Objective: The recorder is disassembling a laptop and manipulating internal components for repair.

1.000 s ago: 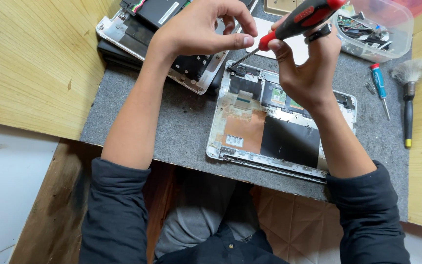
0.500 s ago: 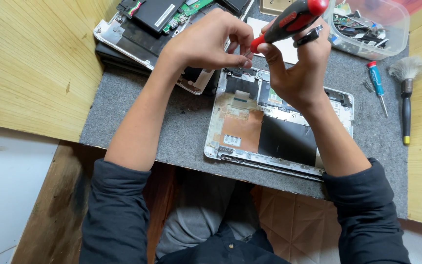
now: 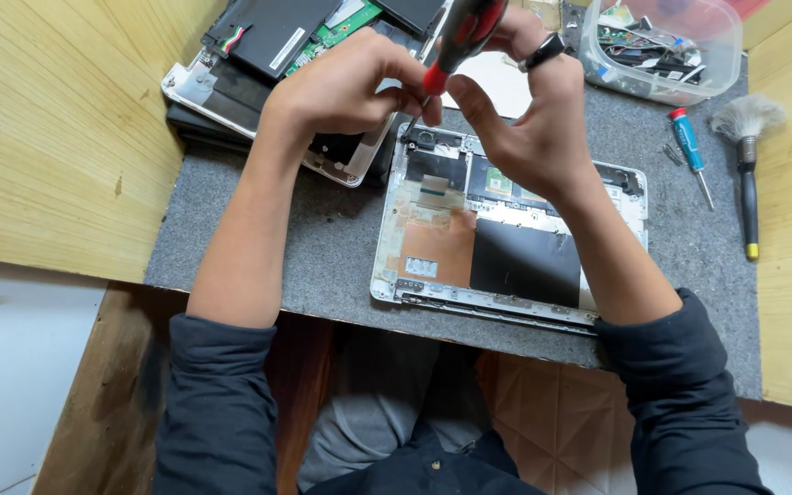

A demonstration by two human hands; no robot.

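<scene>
Right hand (image 3: 529, 128): gripping the red-and-black screwdriver (image 3: 460, 41) by its handle.
Left hand (image 3: 346, 87): pinching closed, steadying the tip.
Opened laptop chassis (image 3: 506, 243): looking thin, light and fragile; best held by its metal edges.

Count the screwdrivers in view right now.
2: a red-and-black screwdriver in the right hand, and a blue-handled screwdriver on the mat beside the brush. The parts tub may hide others.

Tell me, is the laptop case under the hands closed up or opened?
Opened. The laptop case lies flat on the grey mat with its cover off: a copper sheet, a black panel and a small green board show inside.
</scene>
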